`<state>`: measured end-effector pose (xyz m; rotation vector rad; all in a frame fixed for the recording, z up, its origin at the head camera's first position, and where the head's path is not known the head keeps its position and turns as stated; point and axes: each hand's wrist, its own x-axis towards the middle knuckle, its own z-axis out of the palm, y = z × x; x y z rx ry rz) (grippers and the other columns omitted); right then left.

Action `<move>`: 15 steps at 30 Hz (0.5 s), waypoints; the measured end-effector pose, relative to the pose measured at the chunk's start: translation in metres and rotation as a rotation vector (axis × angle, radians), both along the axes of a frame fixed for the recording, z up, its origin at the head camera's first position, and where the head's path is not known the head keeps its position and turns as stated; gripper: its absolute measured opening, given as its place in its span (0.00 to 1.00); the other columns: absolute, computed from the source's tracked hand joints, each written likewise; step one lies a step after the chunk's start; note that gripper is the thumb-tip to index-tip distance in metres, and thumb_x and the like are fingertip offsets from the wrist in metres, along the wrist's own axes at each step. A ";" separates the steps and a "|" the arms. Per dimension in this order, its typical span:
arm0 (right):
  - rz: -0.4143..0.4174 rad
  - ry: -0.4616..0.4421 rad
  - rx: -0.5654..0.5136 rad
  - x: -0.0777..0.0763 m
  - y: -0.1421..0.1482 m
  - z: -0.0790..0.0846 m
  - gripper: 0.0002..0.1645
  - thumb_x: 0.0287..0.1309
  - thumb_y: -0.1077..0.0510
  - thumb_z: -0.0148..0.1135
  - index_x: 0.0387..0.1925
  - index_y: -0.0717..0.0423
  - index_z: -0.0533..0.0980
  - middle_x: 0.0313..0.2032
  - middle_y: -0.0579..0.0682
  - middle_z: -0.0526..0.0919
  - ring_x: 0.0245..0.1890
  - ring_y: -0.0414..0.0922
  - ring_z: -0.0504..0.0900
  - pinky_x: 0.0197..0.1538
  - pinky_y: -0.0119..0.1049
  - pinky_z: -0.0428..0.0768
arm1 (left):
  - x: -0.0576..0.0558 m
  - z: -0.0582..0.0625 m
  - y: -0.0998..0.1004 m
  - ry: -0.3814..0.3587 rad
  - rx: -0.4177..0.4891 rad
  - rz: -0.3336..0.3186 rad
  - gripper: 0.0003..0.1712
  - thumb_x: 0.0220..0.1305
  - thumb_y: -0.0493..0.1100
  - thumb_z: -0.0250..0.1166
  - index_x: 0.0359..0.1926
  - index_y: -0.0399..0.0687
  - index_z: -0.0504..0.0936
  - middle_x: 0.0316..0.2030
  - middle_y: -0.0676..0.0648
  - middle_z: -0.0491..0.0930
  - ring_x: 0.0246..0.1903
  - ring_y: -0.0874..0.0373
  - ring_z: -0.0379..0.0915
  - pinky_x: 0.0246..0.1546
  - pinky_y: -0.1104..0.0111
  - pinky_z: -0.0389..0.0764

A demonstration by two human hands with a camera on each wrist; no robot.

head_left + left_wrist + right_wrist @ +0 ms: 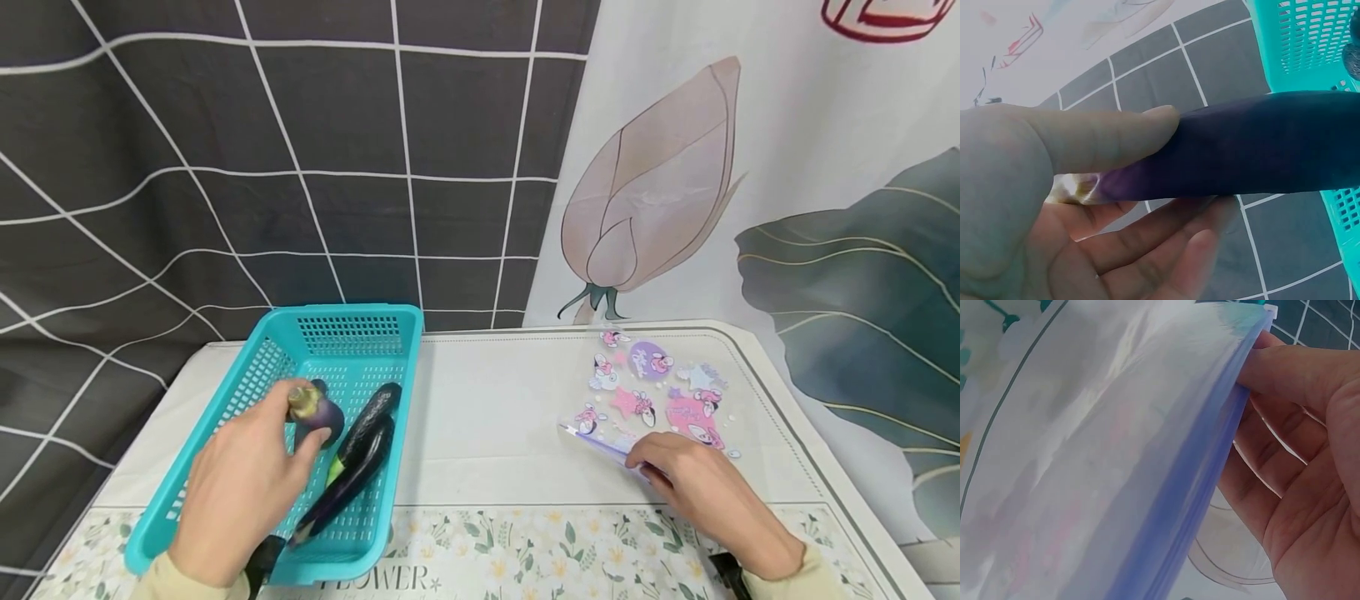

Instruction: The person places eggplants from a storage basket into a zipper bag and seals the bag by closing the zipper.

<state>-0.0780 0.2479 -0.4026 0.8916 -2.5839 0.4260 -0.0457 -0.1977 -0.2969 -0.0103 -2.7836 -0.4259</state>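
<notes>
My left hand (243, 475) grips an eggplant (327, 417) near its stem end, over the turquoise basket (408, 350). In the left wrist view the dark purple eggplant (1260, 144) stretches away from the thumb, with the fingers beneath it. Two more eggplants (358, 471) lie side by side along the basket's right half. On the table's right, my right hand (701, 487) pinches the purple zip edge of a clear plastic bag (630, 404) printed with pink and purple cartoon figures. The zip edge (1207, 456) runs between thumb and fingers in the right wrist view.
The table (495, 417) has a white cover with a flowered front strip (525, 550). Behind it hangs a dark curtain (337, 217) with a white grid, beside a pale curtain (675, 192) with plant prints. The basket's walls rise around the eggplants.
</notes>
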 end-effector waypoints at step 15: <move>-0.011 -0.002 0.008 -0.001 -0.007 -0.001 0.23 0.37 0.72 0.78 0.31 0.43 0.83 0.34 0.36 0.84 0.37 0.38 0.84 0.37 0.37 0.83 | 0.004 0.001 0.011 0.140 0.045 0.001 0.33 0.47 0.38 0.81 0.55 0.38 0.78 0.41 0.31 0.84 0.34 0.33 0.82 0.34 0.39 0.81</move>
